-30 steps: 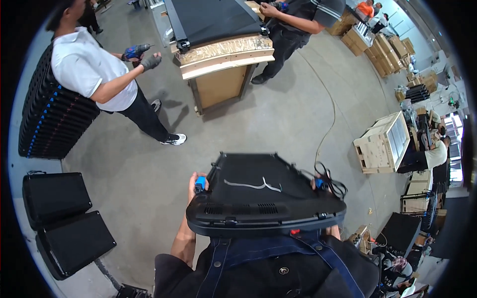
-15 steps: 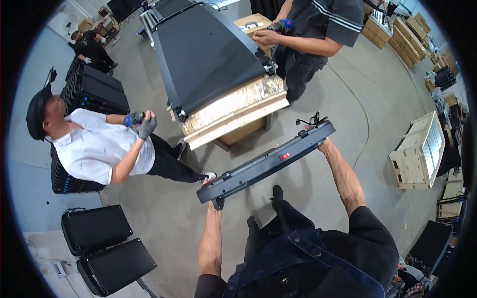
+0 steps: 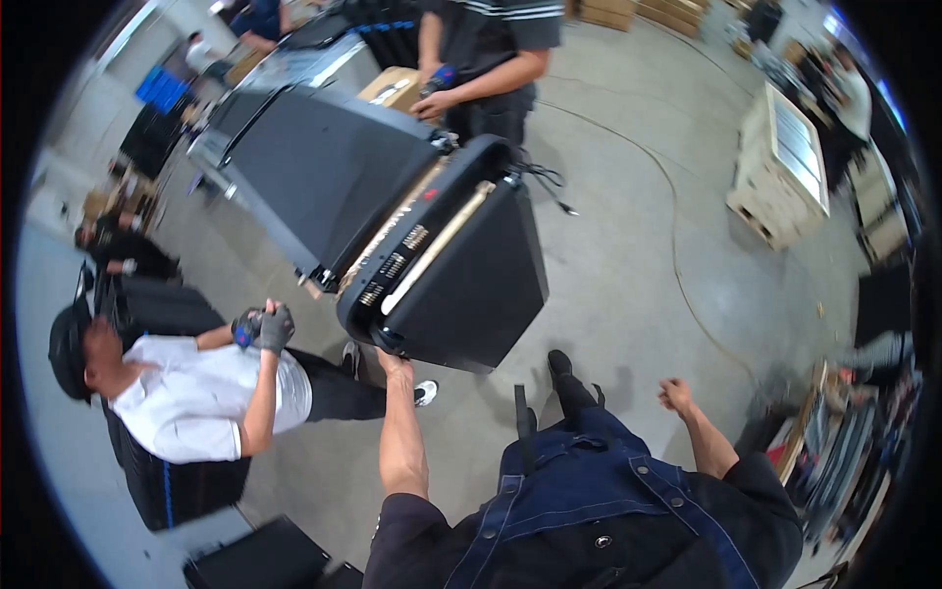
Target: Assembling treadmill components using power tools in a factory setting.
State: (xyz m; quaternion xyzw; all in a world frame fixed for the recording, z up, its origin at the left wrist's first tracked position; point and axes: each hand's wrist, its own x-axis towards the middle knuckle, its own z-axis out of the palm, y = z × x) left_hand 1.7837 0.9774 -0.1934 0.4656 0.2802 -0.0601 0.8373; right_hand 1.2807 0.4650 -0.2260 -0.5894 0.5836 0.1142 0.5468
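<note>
A wide black casing with a rounded rim, slots and a red switch stands tilted in front of me. At its lower left corner, my left hand grips the underside; the fingers are partly hidden. A black power cord hangs from its far right end. My right hand is away from it, low on the right, with fingers curled and nothing visible in them. Just beyond lies a large black tapered deck, like a treadmill's, its near end partly hidden by the casing. Whether the two touch I cannot tell.
At left stands a co-worker in a white shirt and grey gloves, holding a drill. Another in a dark shirt holds a drill beyond the deck. A wooden crate stands right; a cable crosses the floor. Black panels lie lower left.
The casing has moved left and farther out to the deck's near end and tipped, showing its broad face. My right hand has let go of it and come back; my left still holds on.
</note>
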